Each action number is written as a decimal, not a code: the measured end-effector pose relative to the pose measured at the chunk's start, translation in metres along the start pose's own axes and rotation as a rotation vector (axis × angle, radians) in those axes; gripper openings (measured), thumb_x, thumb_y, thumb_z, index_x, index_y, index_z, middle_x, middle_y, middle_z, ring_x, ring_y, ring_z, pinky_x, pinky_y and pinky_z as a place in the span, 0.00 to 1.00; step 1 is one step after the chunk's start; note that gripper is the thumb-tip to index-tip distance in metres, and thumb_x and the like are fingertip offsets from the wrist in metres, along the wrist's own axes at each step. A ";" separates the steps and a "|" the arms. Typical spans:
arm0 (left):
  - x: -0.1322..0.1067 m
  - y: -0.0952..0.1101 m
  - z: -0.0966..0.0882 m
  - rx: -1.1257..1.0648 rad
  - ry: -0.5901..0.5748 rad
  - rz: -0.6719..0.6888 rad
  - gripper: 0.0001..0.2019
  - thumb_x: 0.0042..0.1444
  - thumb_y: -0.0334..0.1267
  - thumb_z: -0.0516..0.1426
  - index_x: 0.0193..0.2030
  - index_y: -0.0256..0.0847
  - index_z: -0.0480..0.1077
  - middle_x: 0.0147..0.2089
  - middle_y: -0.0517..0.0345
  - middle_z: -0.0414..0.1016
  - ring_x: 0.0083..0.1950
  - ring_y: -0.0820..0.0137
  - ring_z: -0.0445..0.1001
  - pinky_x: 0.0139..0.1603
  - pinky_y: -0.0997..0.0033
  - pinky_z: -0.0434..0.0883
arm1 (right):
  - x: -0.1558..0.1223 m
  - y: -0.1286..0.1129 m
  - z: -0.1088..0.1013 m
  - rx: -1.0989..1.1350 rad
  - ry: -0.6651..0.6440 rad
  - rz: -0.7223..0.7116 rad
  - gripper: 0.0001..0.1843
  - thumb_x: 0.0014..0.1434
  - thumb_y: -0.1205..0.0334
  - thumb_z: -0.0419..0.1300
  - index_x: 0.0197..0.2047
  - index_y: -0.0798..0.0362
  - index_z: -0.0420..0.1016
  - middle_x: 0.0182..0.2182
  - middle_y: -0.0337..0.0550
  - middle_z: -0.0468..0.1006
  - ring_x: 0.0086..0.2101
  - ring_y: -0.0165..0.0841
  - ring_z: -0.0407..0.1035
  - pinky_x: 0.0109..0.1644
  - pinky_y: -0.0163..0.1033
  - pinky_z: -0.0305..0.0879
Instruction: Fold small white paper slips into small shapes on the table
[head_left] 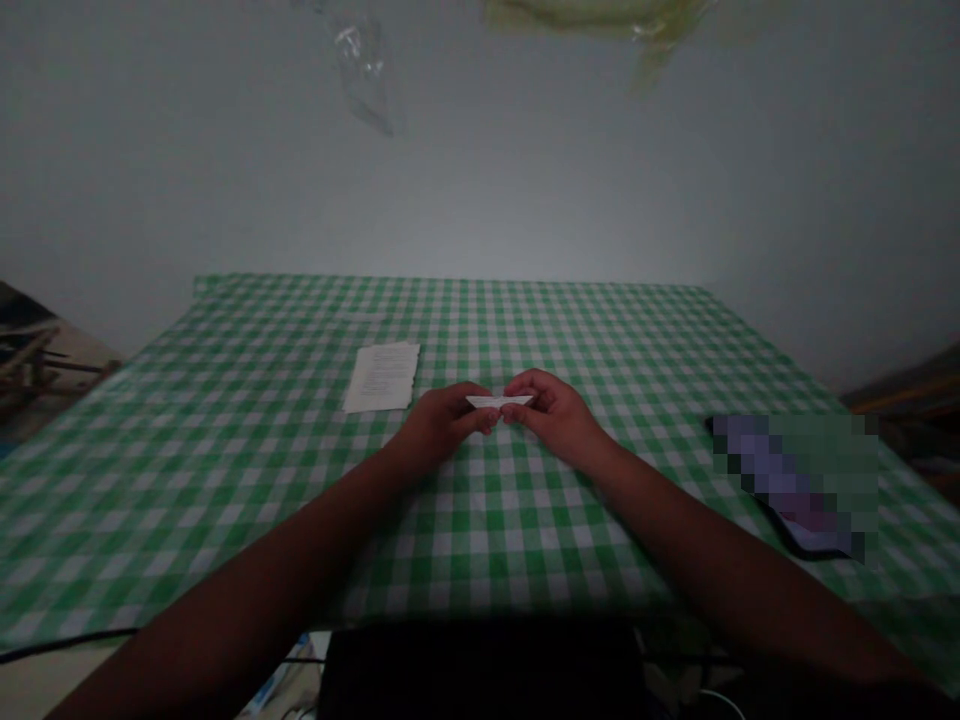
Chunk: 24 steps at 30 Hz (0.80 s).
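A small piece of folded white paper is held level just above the checked cloth, at the middle of the table. My left hand pinches its left part between thumb and fingers. On the other side, my right hand grips the right part the same way. The two thumbs almost meet at the paper's near edge. Its ends taper to points; the fingers cover part of it, and finer folds are too small to make out.
A stack of printed sheets with ragged edges lies left of my hands. At the right, a phone-like device is mostly blurred out. A green-and-white checked tablecloth covers the table, which reaches to a wall. A black cable runs at the lower left.
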<state>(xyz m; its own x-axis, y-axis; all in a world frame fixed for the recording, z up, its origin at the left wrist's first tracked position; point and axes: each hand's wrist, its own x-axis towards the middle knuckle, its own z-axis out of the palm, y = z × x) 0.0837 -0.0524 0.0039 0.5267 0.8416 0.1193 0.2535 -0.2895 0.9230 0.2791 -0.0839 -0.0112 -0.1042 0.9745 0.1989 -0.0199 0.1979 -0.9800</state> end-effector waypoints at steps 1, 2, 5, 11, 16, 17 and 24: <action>0.000 0.002 0.000 0.012 -0.005 0.001 0.12 0.58 0.46 0.60 0.38 0.38 0.75 0.29 0.57 0.80 0.31 0.70 0.78 0.35 0.72 0.71 | 0.000 0.000 0.000 0.006 -0.002 0.002 0.13 0.51 0.58 0.69 0.38 0.48 0.72 0.28 0.34 0.76 0.29 0.30 0.71 0.35 0.37 0.66; -0.001 0.003 0.000 0.024 -0.008 0.006 0.12 0.58 0.45 0.60 0.36 0.37 0.75 0.29 0.58 0.79 0.31 0.71 0.77 0.34 0.73 0.71 | 0.000 -0.001 -0.001 0.011 -0.001 0.003 0.12 0.51 0.58 0.69 0.38 0.48 0.72 0.27 0.33 0.75 0.29 0.30 0.71 0.34 0.37 0.66; -0.002 0.008 0.001 0.033 -0.009 0.017 0.12 0.59 0.44 0.58 0.31 0.37 0.75 0.26 0.59 0.77 0.27 0.73 0.75 0.32 0.75 0.69 | 0.000 -0.003 -0.001 0.029 -0.002 0.003 0.12 0.51 0.58 0.69 0.37 0.48 0.71 0.25 0.33 0.75 0.28 0.29 0.71 0.33 0.36 0.65; -0.002 0.009 0.001 0.016 0.002 -0.046 0.14 0.58 0.46 0.58 0.30 0.37 0.73 0.23 0.61 0.75 0.25 0.74 0.72 0.29 0.75 0.68 | 0.001 -0.005 0.000 0.087 -0.019 0.082 0.18 0.48 0.58 0.71 0.42 0.49 0.74 0.25 0.32 0.75 0.26 0.28 0.69 0.31 0.36 0.63; -0.002 0.011 0.003 -0.138 -0.013 -0.056 0.15 0.57 0.47 0.59 0.28 0.36 0.72 0.23 0.60 0.75 0.25 0.74 0.72 0.30 0.74 0.69 | 0.001 -0.005 0.000 0.034 -0.045 0.161 0.14 0.51 0.51 0.69 0.31 0.53 0.79 0.25 0.39 0.78 0.27 0.29 0.69 0.34 0.38 0.65; -0.002 0.011 0.003 -0.178 -0.017 -0.059 0.16 0.57 0.47 0.60 0.27 0.36 0.72 0.23 0.59 0.75 0.25 0.74 0.71 0.30 0.74 0.69 | 0.001 -0.005 0.001 0.039 -0.041 0.168 0.14 0.51 0.50 0.69 0.29 0.53 0.79 0.25 0.39 0.78 0.27 0.30 0.69 0.34 0.38 0.65; 0.004 0.004 0.005 -0.482 -0.003 -0.152 0.17 0.53 0.48 0.63 0.26 0.35 0.71 0.22 0.59 0.74 0.22 0.75 0.69 0.26 0.73 0.67 | 0.002 -0.005 0.003 0.016 0.022 0.117 0.15 0.52 0.48 0.68 0.27 0.52 0.79 0.24 0.40 0.78 0.26 0.30 0.69 0.33 0.38 0.63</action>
<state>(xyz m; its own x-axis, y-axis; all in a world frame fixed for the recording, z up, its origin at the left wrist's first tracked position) 0.0908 -0.0525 0.0059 0.5156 0.8563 -0.0304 -0.0754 0.0806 0.9939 0.2760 -0.0829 -0.0062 -0.0851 0.9929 0.0828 -0.0248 0.0809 -0.9964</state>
